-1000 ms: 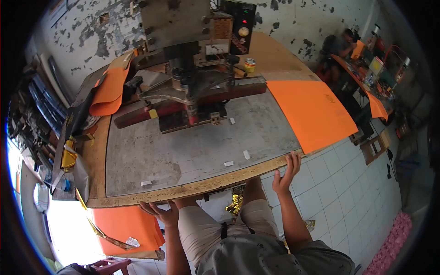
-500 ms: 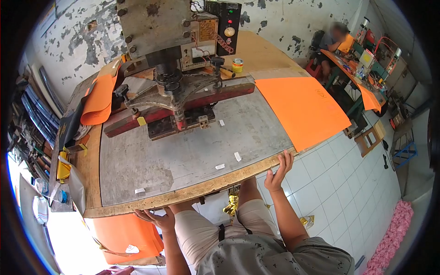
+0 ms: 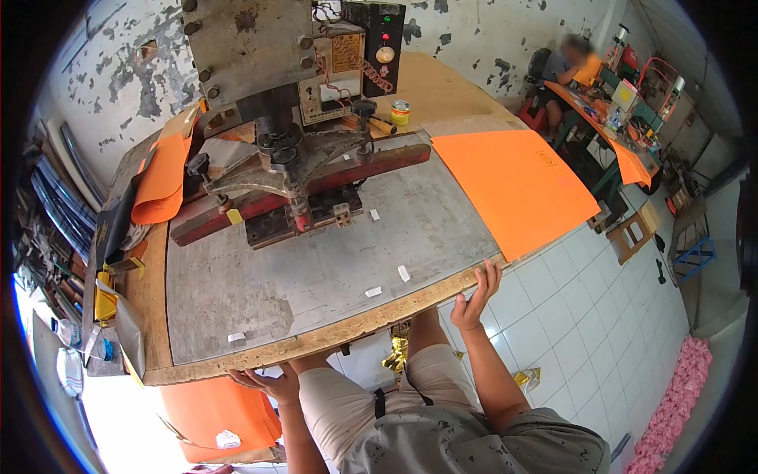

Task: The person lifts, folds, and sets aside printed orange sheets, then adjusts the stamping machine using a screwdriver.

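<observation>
My left hand (image 3: 270, 385) rests against the front wooden edge (image 3: 332, 338) of the worktable, its fingers stretched out along the underside. At the right corner of the same edge, my right hand (image 3: 477, 297) touches the wood with its fingers spread and its thumb apart. Neither hand holds a loose thing. Beyond the edge lies a grey metal plate (image 3: 316, 276) with several small white tape pieces on it. Over the plate stands a heavy press head (image 3: 278, 158) with a red-edged bar (image 3: 339, 178). An orange sheet (image 3: 513, 189) lies at the plate's right side.
A curled orange sheet (image 3: 160, 178) sits at the left. Behind the press are a control box (image 3: 383, 47) and a small yellow tin (image 3: 400, 113). Orange sheets (image 3: 225, 415) are stacked below the table. A person (image 3: 570, 67) sits at another bench at the far right.
The view has shifted slightly, so the table and press appear a little further left. Both hands stay at the table edge in nearly the same pose.
</observation>
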A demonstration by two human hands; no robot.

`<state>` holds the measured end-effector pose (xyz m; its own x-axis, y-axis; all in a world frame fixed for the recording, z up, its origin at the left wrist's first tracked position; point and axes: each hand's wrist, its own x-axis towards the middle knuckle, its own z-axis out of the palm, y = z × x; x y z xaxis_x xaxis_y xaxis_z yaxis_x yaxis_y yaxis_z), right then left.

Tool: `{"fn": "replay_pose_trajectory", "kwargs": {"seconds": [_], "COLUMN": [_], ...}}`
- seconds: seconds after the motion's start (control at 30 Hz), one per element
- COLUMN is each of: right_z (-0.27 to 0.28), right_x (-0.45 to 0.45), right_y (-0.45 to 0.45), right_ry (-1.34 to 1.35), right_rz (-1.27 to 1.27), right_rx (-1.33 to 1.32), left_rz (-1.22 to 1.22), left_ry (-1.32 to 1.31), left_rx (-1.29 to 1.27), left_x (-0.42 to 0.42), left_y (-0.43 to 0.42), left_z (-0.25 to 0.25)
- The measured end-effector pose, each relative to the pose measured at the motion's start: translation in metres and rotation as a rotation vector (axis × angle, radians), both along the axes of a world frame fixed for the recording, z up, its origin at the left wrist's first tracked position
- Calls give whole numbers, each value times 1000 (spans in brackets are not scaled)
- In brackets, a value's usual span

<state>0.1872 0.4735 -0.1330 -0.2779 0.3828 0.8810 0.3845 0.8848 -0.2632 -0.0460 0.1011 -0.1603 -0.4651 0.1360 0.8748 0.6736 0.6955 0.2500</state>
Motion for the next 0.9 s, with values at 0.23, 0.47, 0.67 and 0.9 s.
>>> {"fn": "replay_pose_trajectory", "kwargs": {"seconds": [0.23,0.47,0.67,0.9], "right_z": [1,-2,1,-1], "right_x": [-1,-2,-1,-3], "right_y": [0,1,-1,1], "right_ry": [5,55,5,59], "right_rz": [-2,7,-2,12], "right_rx": [-9,-18,-4,-13], "left_rz": [20,-14,-20,-18], "left_ry": [14,-20,-31,-26], "left_rx": [-17,9,12,2], "left_x": [-2,1,-1,0], "left_y": [-2,-1,-3,-3], "left_z": [-5,-1,-7,-5]}}
